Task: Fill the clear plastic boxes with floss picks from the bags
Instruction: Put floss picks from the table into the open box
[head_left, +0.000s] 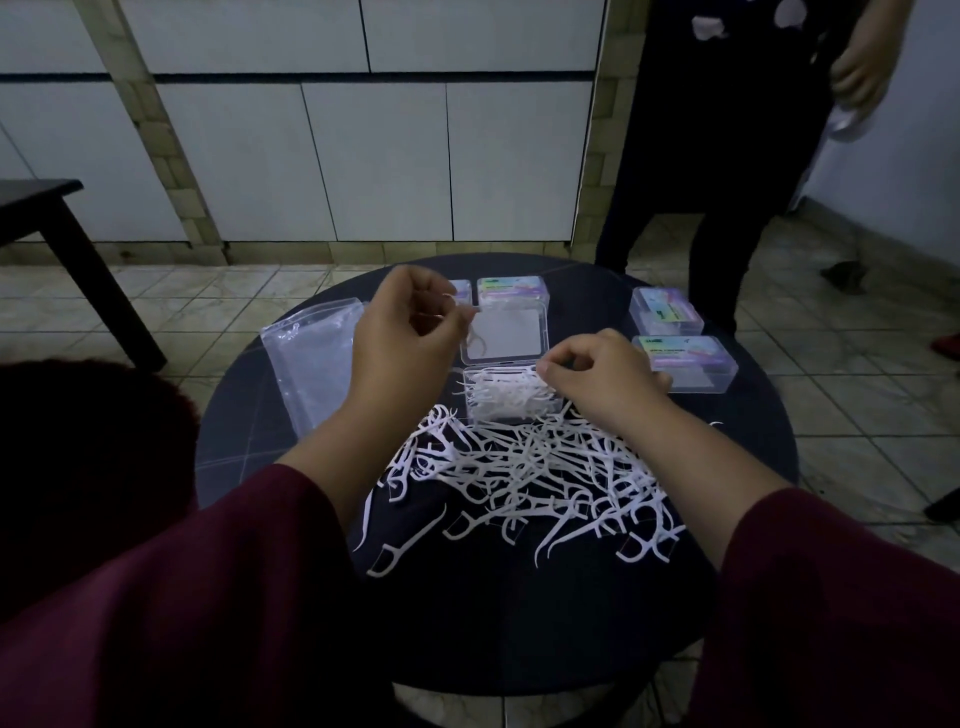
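The left hand (402, 332) is pinching 1 floss pick (475, 340) in curled fingers above the open box (506, 400) — the right hand (602, 379) is gripping picks inside it, mid-table (753, 431).

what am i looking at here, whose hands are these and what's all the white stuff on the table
There is no machine. One camera worn on a person's head looks down at their own two hands. On the round dark table lies a heap of white floss picks. An open clear box, partly filled with picks, sits behind the heap. The left hand pinches a pick above it; the right hand reaches into the box, fingers curled on the picks there. A plastic bag lies at left, closed boxes at the back and right. Another person stands behind.
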